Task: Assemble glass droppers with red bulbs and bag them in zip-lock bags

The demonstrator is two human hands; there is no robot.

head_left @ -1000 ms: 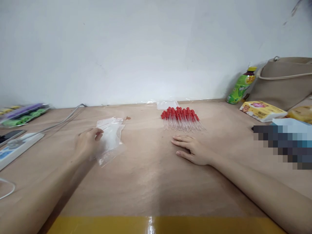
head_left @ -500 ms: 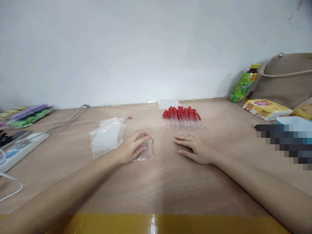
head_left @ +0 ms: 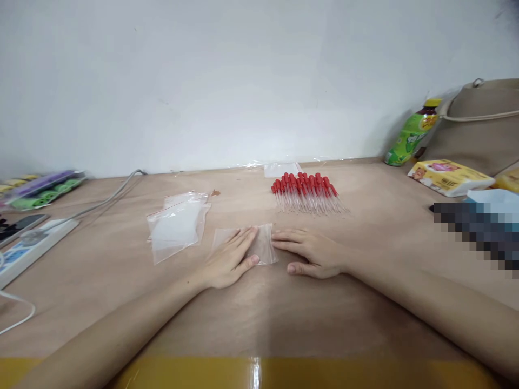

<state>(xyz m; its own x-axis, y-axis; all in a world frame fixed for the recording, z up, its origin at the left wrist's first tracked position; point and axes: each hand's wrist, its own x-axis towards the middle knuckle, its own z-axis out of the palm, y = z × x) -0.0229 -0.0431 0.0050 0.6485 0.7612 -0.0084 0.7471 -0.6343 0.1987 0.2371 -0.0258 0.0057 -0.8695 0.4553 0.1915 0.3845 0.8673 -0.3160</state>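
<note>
A clear zip-lock bag (head_left: 265,246) lies flat on the table in the middle. Across its left part rests my left hand (head_left: 233,259), palm down with fingers stretched out. My right hand (head_left: 312,253) lies on the table at the bag's right edge, fingers extended and their tips touching or nearly touching it. Neither hand grips anything. Behind my right hand is a row of droppers (head_left: 304,192) with red bulbs and clear, thin tubes. Left of my left hand, more zip-lock bags (head_left: 178,227) overlap in a loose pile.
A white power strip (head_left: 40,246) with a grey cable and a phone (head_left: 22,229) sit at the left. Along the right are a green drink bottle (head_left: 411,132), a yellow tissue pack (head_left: 450,177) and a beige bag (head_left: 490,127). Yellow tape (head_left: 203,373) covers the front edge.
My left hand has moved right, sliding the single bag away from the pile and towards my right hand. My right hand has shifted slightly left to the bag's edge.
</note>
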